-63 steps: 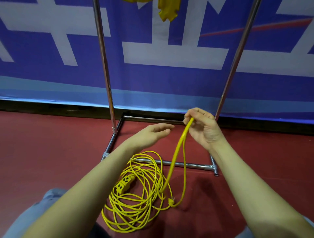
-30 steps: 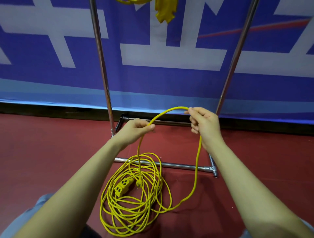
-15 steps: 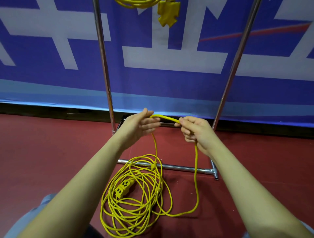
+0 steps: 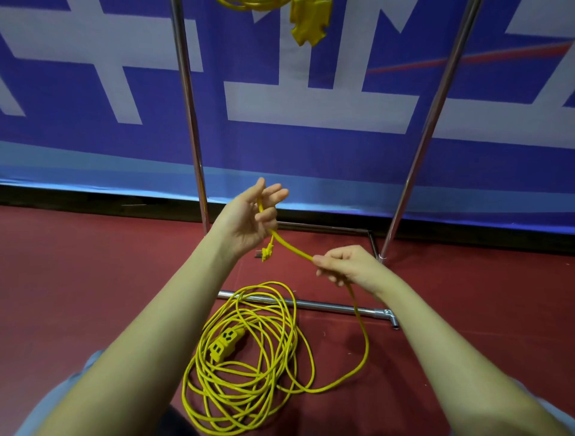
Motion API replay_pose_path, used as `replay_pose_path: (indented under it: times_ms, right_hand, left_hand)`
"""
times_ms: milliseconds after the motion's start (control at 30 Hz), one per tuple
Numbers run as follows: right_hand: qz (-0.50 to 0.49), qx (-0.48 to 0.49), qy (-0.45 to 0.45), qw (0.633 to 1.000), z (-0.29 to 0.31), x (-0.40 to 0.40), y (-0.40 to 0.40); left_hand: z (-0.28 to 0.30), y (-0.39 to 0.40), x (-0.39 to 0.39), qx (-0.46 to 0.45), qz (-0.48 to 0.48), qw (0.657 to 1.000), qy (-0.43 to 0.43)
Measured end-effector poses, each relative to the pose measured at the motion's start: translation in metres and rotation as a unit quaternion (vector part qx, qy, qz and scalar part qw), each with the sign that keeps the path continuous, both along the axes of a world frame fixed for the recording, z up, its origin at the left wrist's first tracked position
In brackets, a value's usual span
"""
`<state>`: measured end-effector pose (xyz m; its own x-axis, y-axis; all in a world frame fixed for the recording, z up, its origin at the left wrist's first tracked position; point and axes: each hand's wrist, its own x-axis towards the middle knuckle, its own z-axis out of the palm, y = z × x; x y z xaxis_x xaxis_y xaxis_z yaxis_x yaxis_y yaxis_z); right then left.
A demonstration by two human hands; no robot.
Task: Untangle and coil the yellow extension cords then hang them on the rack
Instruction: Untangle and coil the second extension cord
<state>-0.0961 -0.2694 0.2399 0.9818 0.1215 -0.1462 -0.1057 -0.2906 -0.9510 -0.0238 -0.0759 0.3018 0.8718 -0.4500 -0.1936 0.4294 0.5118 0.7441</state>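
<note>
— What do your hands do at this moment?

— My left hand (image 4: 252, 218), in the middle of the frame, has the plug end of the yellow cord (image 4: 289, 247) lying across its palm; one finger curls on it, the other fingers are spread. The plug (image 4: 266, 251) hangs just below this hand. My right hand (image 4: 345, 264), lower and to the right, pinches the same cord.

— And what is different from a moment ago?

— Half a second ago the hands were close together. Now they are apart, and the plug end is free of the pile.

— So what does it mean?

— I think I have found the end, so coiling can begin. The pile (image 4: 245, 367) with its socket block (image 4: 224, 340) lies on the red floor (image 4: 77, 280), lower centre. The rack (image 4: 189, 124) stands behind, with another cord (image 4: 249, 3) hanging at the top.
</note>
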Motion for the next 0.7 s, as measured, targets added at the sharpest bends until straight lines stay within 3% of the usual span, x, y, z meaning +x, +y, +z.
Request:
replay_pose_path:
  times_ms: [200,367,533,700]
  right_hand:
    - [-0.044,0.006,0.000,0.999,-0.028,-0.003,-0.009]
    - [-0.052,-0.020,-0.024,0.998,-0.027,0.001,-0.017]
    - [-0.085,-0.038,-0.035,0.995,-0.028,0.004,-0.020]
    - [-0.102,-0.010,-0.023,0.994,-0.029,0.006,-0.019]
  left_hand:
    - [-0.004,0.005,-0.007,0.103,-0.135,0.983,-0.075]
    - [-0.003,0.007,0.000,0.072,-0.050,0.994,-0.069]
    - [-0.005,0.005,-0.002,0.115,-0.083,0.988,-0.068]
    - [-0.003,0.007,0.000,0.062,-0.073,0.993,-0.072]
